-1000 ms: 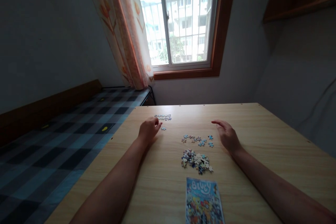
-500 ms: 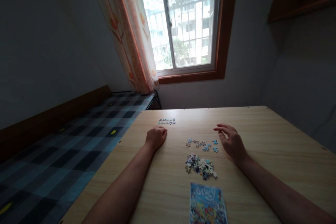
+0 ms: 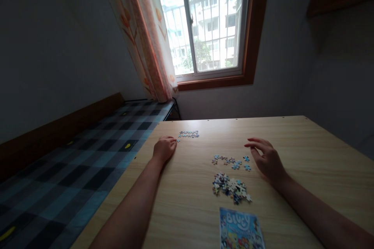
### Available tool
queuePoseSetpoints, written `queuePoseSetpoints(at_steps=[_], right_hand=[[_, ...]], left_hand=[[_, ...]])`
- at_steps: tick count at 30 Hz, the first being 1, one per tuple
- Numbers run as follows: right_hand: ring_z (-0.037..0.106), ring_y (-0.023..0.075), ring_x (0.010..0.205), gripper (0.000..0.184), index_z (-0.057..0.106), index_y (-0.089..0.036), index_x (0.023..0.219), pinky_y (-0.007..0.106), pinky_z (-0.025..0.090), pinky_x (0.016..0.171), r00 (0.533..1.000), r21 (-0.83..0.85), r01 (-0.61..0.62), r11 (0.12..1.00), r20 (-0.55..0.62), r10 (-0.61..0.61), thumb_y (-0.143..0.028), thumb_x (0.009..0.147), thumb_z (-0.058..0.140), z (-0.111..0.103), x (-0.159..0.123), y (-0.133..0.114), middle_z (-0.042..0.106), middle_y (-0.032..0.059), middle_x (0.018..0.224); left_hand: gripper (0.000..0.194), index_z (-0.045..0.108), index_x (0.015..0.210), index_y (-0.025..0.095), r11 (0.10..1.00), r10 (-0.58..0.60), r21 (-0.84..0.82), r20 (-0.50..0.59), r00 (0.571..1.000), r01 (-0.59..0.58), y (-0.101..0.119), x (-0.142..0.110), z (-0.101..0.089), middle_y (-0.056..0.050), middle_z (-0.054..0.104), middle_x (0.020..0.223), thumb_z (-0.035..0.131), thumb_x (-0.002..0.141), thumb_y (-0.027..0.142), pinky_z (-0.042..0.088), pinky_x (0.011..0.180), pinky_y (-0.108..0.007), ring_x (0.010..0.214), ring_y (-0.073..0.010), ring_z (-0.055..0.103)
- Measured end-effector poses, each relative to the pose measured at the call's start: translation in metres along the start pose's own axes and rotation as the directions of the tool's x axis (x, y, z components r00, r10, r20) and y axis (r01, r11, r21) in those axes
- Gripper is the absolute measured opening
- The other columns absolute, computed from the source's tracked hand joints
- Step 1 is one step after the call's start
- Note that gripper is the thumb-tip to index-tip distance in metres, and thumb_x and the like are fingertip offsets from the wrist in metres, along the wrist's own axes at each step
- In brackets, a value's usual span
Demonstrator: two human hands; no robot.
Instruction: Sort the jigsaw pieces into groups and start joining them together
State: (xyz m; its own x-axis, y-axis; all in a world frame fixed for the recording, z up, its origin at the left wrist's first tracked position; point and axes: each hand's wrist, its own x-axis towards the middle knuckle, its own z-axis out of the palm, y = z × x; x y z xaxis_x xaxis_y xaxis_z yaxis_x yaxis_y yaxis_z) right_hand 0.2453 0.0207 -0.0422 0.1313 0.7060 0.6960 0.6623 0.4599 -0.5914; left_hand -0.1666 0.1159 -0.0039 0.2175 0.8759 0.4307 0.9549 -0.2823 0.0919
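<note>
**Left hand (image 3: 164,148) at a single jigsaw piece (image 3: 178,141), right hand (image 3: 265,158) beside the loose ones**

The left hand is at the far left part of the wooden table (image 3: 184,198), knuckles up, its fingertips at the single jigsaw piece. Whether its grip is pinched on that piece or merely touching it, I cannot tell at this size. The piece lies close to the near left end of the two lined-up rows of jigsaw pieces (image 3: 189,135), which run side by side near the table's far edge.

The right hand is on the other side, its grip open and holding nothing: thumb and fingers stand apart, with the fingertips pointing left. Just to the left of it and a little nearer the wearer is a loose scatter of jigsaw pieces (image 3: 236,165), some of them light blue, lying in a spread-out band. Nearer still is a heaped pile of jigsaw pieces (image 3: 232,184), many pale, others dark or coloured. Below the pile, at the near edge of the view, lies the Bluey picture (image 3: 241,227), blue with cartoon figures along its lower part and cut off by the frame.

A bed with a checked cover (image 3: 96,155) stands along the table's left side. Beyond the table are a tulip-patterned curtain (image 3: 146,39) and a bright window (image 3: 216,27) in a reddish-brown wooden frame (image 3: 254,46).
</note>
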Motion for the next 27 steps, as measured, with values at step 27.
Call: queuePoseSetpoints(at_steps=[27], right_hand=[[0.062, 0.0266, 0.104, 0.021, 0.074, -0.024, 0.084, 0.047, 0.048, 0.096, 0.999, 0.017, -0.031, 0.999, 0.045, 0.03, -0.023, 0.085, 0.053, -0.003, -0.002, -0.003, 0.071, 0.0083, 0.105]], left_hand=[[0.029, 0.08, 0.099, 0.027, 1.0, -0.006, 0.025, 0.089, 0.996, 0.004, 0.017, 0.004, 0.004, -0.004, 0.075, 0.109, 0.052, 0.09, 0.025, 0.051, 0.093, -0.034, 0.104, -0.0234, 0.063]])
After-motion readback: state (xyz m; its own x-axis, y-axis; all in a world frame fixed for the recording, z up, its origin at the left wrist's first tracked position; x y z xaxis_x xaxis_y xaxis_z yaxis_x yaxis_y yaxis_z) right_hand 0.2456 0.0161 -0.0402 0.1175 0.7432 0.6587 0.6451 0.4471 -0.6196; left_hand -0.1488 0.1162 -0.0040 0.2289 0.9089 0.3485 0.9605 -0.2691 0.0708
